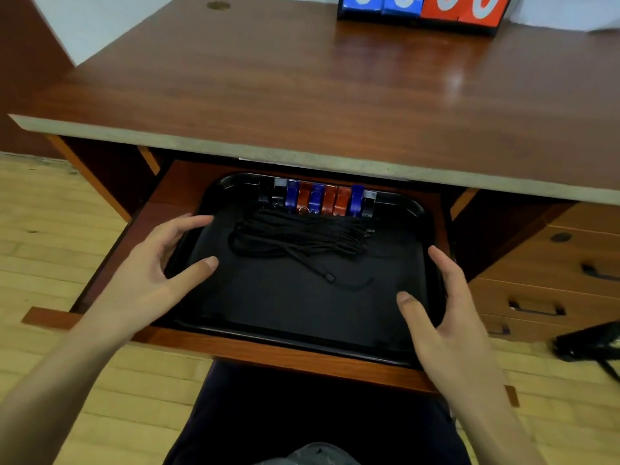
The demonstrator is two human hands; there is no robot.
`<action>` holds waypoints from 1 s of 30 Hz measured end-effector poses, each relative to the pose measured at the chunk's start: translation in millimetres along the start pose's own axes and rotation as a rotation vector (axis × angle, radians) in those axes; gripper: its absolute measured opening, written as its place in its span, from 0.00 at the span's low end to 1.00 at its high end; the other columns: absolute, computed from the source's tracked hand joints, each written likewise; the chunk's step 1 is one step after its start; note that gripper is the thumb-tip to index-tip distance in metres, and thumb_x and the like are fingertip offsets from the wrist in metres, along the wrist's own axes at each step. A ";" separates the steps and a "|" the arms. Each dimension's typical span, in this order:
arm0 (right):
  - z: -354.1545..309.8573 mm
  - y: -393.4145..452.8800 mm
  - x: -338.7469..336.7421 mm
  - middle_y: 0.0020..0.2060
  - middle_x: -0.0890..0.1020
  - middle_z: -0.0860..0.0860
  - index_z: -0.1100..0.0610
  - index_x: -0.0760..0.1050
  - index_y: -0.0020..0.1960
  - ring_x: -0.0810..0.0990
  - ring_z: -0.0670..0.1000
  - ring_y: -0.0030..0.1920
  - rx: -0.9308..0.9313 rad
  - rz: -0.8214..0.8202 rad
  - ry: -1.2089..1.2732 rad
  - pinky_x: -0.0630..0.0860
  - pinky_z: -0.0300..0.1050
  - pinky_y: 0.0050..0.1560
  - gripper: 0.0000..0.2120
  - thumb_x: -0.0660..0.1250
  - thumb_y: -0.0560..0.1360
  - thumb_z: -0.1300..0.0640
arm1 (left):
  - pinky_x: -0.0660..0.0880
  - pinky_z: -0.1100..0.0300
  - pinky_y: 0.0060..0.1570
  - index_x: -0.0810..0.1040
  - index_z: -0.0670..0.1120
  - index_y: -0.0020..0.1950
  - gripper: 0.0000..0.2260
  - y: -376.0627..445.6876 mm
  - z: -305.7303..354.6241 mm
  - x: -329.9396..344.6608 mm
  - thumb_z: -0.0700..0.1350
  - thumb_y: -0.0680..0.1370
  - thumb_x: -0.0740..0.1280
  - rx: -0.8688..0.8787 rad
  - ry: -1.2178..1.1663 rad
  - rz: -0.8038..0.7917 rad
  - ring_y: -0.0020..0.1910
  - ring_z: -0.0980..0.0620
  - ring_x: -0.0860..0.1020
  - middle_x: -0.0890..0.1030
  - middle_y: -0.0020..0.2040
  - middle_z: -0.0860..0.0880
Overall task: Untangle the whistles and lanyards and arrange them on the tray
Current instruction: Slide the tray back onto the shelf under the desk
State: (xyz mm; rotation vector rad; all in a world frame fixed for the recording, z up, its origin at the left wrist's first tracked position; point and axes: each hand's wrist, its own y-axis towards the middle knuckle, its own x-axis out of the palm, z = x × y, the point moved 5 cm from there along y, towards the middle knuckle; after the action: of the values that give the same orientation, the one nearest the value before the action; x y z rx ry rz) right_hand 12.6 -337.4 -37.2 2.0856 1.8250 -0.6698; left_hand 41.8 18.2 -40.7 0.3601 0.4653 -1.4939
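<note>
Nearest, dark trousers (302, 414) at the lower edge, above a pale wooden floor (67, 229). Left hand (157, 263) and right hand (446, 307) at either side of a black tray (302, 317), fingers loosely spread and gripping nothing, thumbs over the tray's inner surface; contact with the rim not clear enough to tell. Tray seated in a pulled-out wooden drawer (302, 359) under the tabletop (302, 88). Between the hands and a little beyond them, a bundle of black lanyards (302, 236) lying on the tray, one loose cord end trailing toward the right hand. Just past the cords, a row of whistles (318, 199) along the tray's far edge: black, blue and red, side by side. Right of the right hand, closed drawers with dark handles (536, 308). Farthest, beyond both hands on the tabletop, a blue and red flip scoreboard (419, 8).
</note>
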 end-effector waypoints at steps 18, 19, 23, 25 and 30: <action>-27.4 27.9 25.5 0.73 0.71 0.52 0.52 0.81 0.61 0.63 0.59 0.74 -0.510 0.289 -0.501 0.60 0.47 0.74 0.15 0.67 0.77 0.52 | 0.62 0.41 0.71 0.79 0.45 0.68 0.18 19.9 31.4 25.7 0.46 0.79 0.66 0.462 0.639 0.298 0.71 0.37 0.68 0.72 0.73 0.44; -29.7 32.0 25.9 0.72 0.71 0.52 0.53 0.81 0.62 0.63 0.59 0.74 -0.543 0.283 -0.504 0.62 0.49 0.74 0.15 0.67 0.77 0.52 | 0.62 0.42 0.71 0.80 0.44 0.66 0.17 23.5 34.2 27.4 0.45 0.79 0.67 0.511 0.647 0.299 0.71 0.37 0.69 0.73 0.72 0.43; -38.3 51.4 30.7 0.74 0.70 0.53 0.55 0.79 0.66 0.62 0.58 0.77 -0.689 0.223 -0.539 0.62 0.53 0.76 0.19 0.68 0.78 0.50 | 0.57 0.45 0.76 0.79 0.45 0.68 0.20 43.6 40.8 30.0 0.54 0.79 0.68 0.640 0.663 0.264 0.77 0.37 0.66 0.71 0.75 0.42; -40.9 59.9 36.1 0.78 0.66 0.56 0.58 0.75 0.71 0.58 0.59 0.80 -0.770 0.159 -0.571 0.58 0.56 0.79 0.25 0.68 0.79 0.46 | 0.56 0.38 0.77 0.76 0.46 0.73 0.30 52.6 41.5 33.2 0.63 0.77 0.68 0.690 0.701 0.201 0.80 0.38 0.61 0.67 0.79 0.41; -41.9 84.8 41.9 0.81 0.55 0.59 0.64 0.56 0.80 0.51 0.60 0.82 -0.911 0.071 -0.740 0.51 0.57 0.81 0.43 0.65 0.79 0.36 | 0.49 0.29 0.77 0.66 0.45 0.80 0.47 74.9 47.8 36.6 0.75 0.71 0.66 0.753 0.783 0.124 0.84 0.39 0.52 0.59 0.83 0.41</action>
State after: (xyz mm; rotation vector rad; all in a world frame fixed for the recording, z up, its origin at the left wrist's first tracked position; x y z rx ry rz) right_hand 106.2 -293.9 -30.6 1.0867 1.2491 -0.3824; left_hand 120.7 -33.5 -22.1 1.5689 0.4536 -1.3207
